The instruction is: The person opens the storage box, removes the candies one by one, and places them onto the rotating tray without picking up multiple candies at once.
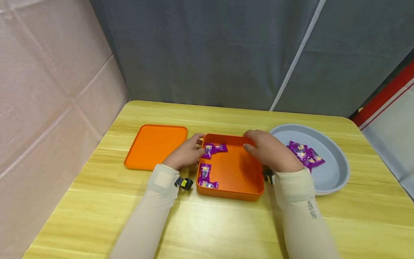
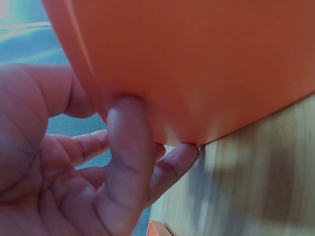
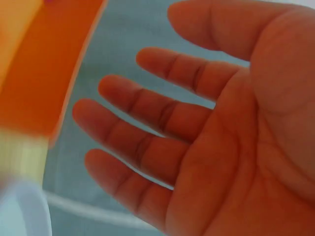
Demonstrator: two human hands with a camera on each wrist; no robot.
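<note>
My left hand (image 1: 185, 154) grips the orange box's (image 1: 240, 169) left wall; my right hand (image 1: 271, 151) hovers spread, holding nothing, over its right side. Purple candy packets (image 1: 208, 163) lie inside; more candies (image 1: 304, 153) fill the grey plate (image 1: 336, 169). The orange lid (image 1: 155, 145) lies left.

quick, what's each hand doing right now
left hand: fingers grip the orange box at its left wall
right hand: open, holding nothing
</note>
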